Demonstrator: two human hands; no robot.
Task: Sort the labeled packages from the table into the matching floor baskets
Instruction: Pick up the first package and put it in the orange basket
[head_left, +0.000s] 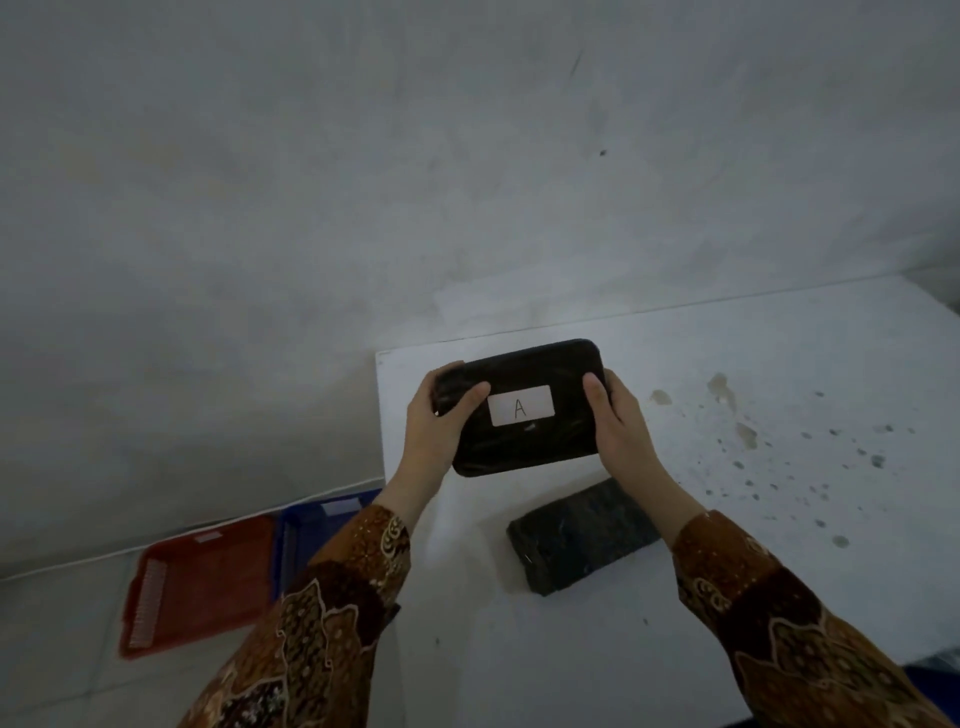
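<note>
A black wrapped package (524, 447) with a white label reading "A" is held above the white table (779, 364), near its far left corner. My left hand (434, 423) grips its left end and my right hand (621, 421) grips its right end, thumbs on top. A second dark package (582, 535) lies flat on the table just below it, its label not visible. On the floor to the left stand a red basket (202, 582) and a blue basket (311, 525), side by side; my left sleeve covers part of the blue one.
A grey wall rises behind the table and baskets. Dark stains dot the right part of the tabletop. The table's left edge runs close to the blue basket. Pale floor tiles show at the lower left.
</note>
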